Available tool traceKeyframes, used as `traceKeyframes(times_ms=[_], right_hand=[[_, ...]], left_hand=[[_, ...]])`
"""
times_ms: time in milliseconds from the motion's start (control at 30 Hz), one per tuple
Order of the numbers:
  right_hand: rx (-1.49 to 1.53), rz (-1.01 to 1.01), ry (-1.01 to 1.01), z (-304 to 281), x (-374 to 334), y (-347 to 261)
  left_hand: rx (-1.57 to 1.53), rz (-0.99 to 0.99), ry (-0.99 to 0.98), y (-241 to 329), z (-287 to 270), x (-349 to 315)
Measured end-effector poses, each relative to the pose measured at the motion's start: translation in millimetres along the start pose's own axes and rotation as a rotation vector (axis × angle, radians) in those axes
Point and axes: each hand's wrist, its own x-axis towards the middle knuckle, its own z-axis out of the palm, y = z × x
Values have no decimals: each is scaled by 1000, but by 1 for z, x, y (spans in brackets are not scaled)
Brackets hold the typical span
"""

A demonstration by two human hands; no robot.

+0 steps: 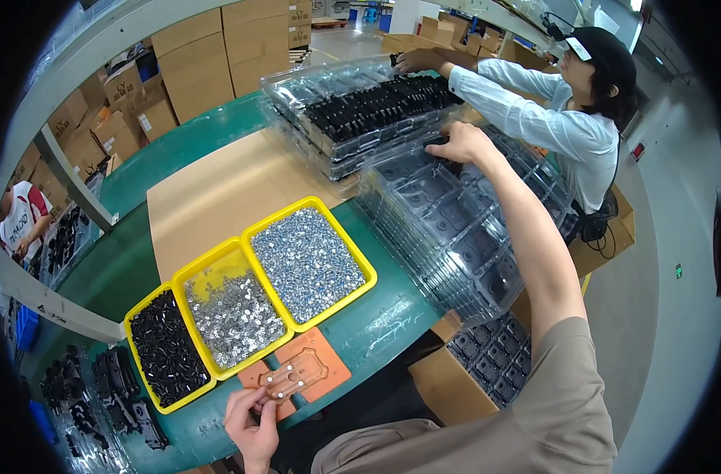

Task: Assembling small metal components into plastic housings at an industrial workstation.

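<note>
My left hand point(252, 426) pinches the edge of a small see-through plate point(285, 381) with several bright metal dots on it. This plate overlaps an orange fixture block point(329, 367) that has a shaped recess. My right hand point(465, 145) is stretched far forward over a stack of clear plastic trays point(447, 229). Its fingers are closed at the far left part of the top tray, around a dark piece mostly hidden under them. Beside the fixture stand three yellow bins: black small parts point(169, 347), silver washer-like pieces point(238, 320) and bluish-silver small hardware point(305, 265).
A co-worker point(534, 118) in a light blue shirt reaches over another tray stack point(376, 110) full of black parts. Cardboard point(210, 189) lies on the green table point(376, 324). Black parts point(123, 387) sit at the left; an open carton point(455, 387) stands below the trays.
</note>
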Motion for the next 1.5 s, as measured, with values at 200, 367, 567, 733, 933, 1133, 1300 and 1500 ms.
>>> traceKeyframes(times_ms=[200,367,567,733,933,1133,1300,1500], right_hand=[[-123,-244,208,3,-11,-4],[-16,-333,420,2,-19,8],[432,-261,471,-60,-105,-28],[791,-513,244,-76,-221,-61],[1099,-992,-201,-21,-334,-124],[1350,-1222,-278,30,-367,-148],[1344,-1299,-368,40,-370,-153],[1183,-1039,-336,49,-370,-166]], left_hand=[[-11,1,7,-1,1,1],[-22,9,16,-1,1,1],[-38,-22,-7,0,-4,-3],[137,253,138,-13,-3,-12],[-75,310,37,63,26,-25],[-138,263,-404,55,8,-18],[-317,-104,-487,80,-3,-23],[-203,72,-259,66,3,-28]])
